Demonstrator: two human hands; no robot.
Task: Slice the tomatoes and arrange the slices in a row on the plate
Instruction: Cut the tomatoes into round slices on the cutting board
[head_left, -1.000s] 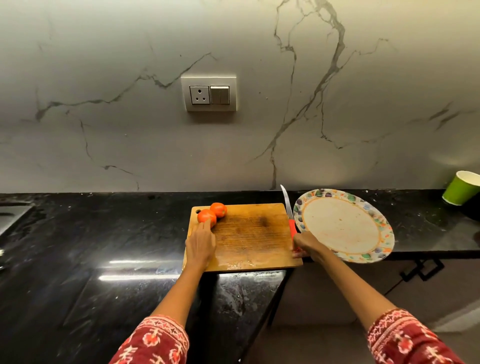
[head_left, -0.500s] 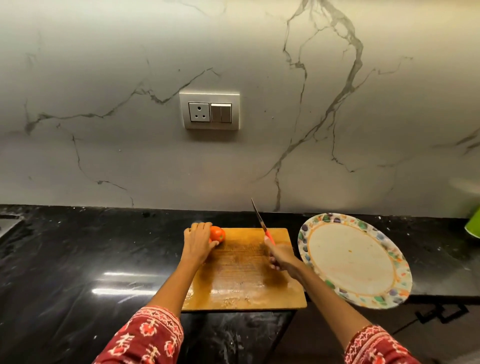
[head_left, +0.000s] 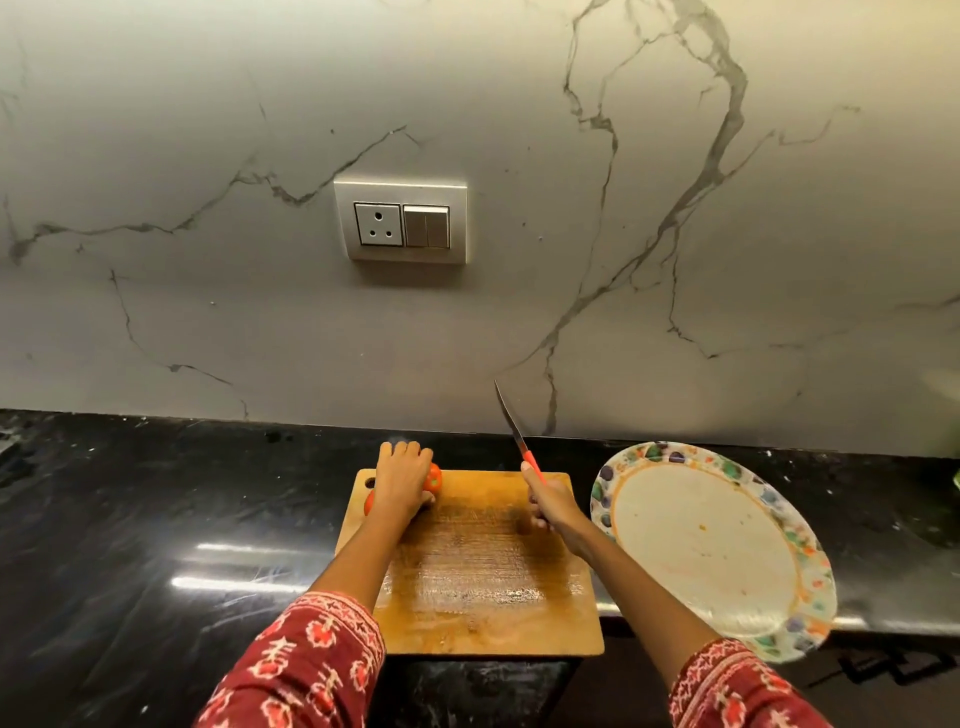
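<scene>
Grey-veined marble wall (head_left: 519, 130) rose behind a black, glossy tabletop (head_left: 156, 519), with a socket and switch plate (head_left: 400, 220) set into it. On the tabletop lay a wooden cutting board (head_left: 483, 582), its near edge reaching the tabletop's front edge. Just to the right of the board sat a round plate (head_left: 701, 540) with a coloured, speckled rim, its near part hanging past the tabletop's edge; no slices lay on it.

At the board's far left corner the left hand (head_left: 402, 483) rested over the tomatoes (head_left: 432, 478), fingers curved down on them, so only orange-red patches showed at either side of the hand. How many tomatoes were under it could not be told. The right hand (head_left: 550, 506) gripped the red handle of a knife (head_left: 511, 426) above the board's far right part, the blade pointing up and away toward the wall, well apart from the tomatoes. Both forearms wore red patterned sleeves (head_left: 306, 670).
</scene>
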